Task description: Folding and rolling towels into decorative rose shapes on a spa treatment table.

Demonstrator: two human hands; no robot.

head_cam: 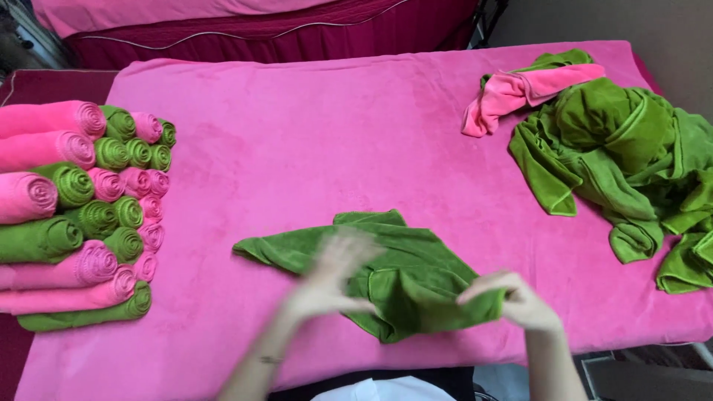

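Both forearms come up from the bottom edge of the view and meet over a green towel (401,275) that lies crumpled on the pink-covered desk (334,141), near its front edge and about the middle of its width.

The left hand (330,278) is blurred. It sits over the towel's left half, palm turned down and fingers spread and pointing up and away from the body. Its grip looks released, flat on or just above the cloth; the blur hides whether any fingers pinch the fabric. A thin band shows on the left wrist.

The right hand (516,301) is sharp. Its wrist is bent inward, the knuckles up, and the fingers curl over the towel's lower right corner. Here the grip is clenched on the towel, bunching the edge into a short fold between thumb and fingers.

The towel spreads leftward from the hands into a pointed flap, with another flap folded up behind.

At the desk's left side stands a stack of rolled towels (82,215), pink and green mixed, their spiral ends facing right. At the far right lies a loose heap of green towels (631,163), with one pink towel (527,89) draped across its top left. Both are well apart from the hands.
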